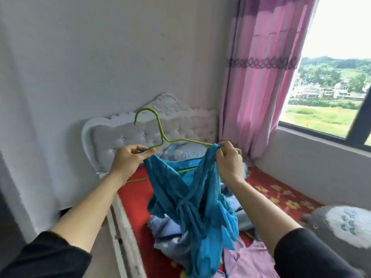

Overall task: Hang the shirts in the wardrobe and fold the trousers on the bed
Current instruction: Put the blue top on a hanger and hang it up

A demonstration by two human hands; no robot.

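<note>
Left sleeve (46, 255): black, plain cloth, cuff ending partway along the forearm.
Right sleeve (305, 251): black, same plain cloth.
Left hand (128, 159): bare.
Right hand (228, 161): bare.

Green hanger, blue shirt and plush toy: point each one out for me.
green hanger (160, 126): head view, neck below the hook.
blue shirt (192, 207): head view, bunched middle of the fabric.
plush toy (345, 223): head view, its white belly.

We see a lime-green hanger (164, 138) and teal-blue shirt (192, 197). At four o'clock the bedspread (281, 194) is red with yellow flowers; at one o'clock, the curtain (257, 87) is pink, purple-banded.
</note>
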